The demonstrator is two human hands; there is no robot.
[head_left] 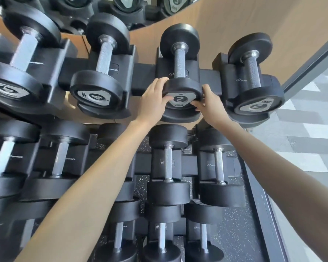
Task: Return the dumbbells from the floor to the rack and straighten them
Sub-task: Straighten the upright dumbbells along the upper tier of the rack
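Black rubber and knurled steel: the dumbbell marked 2 (pixel 179 62), already off the floor and seated in a cradle on the top tier of the rack (pixel 144 76), with its handle running away from the viewer and its near head overhanging the front lip. Gripped at that near head from both sides. Left hand (pixel 153 99) curled over the left rim, thumb laid on the grey number plate. Right hand (pixel 209 103) wrapped round the lower right rim, fingertips tucked behind it, thumb near the plate's bottom edge. Read upside down from here, that numeral.

Judged to be the straightening step rather than the carrying one, since the weight was borne by the cradle and not by the hands. Called for next, most likely: a small two-handed twist of the head until the plate sat square, then a nudge to settle both heads evenly in the saddle before letting go. Worth minding the right fingers, which lay close to the cradle's edge.

Just to the right, in its own cradle, a second dumbbell marked 2 (pixel 252 72), plate skewed as well. To the left, a larger one marked 4 (pixel 104 59). Below, lower tiers filled with more dumbbells (pixel 168 163), above the speckled floor (pixel 231 242). No loose dumbbell seen on that floor in this view. Behind the rack, a wood-toned wall (pixel 225 19).
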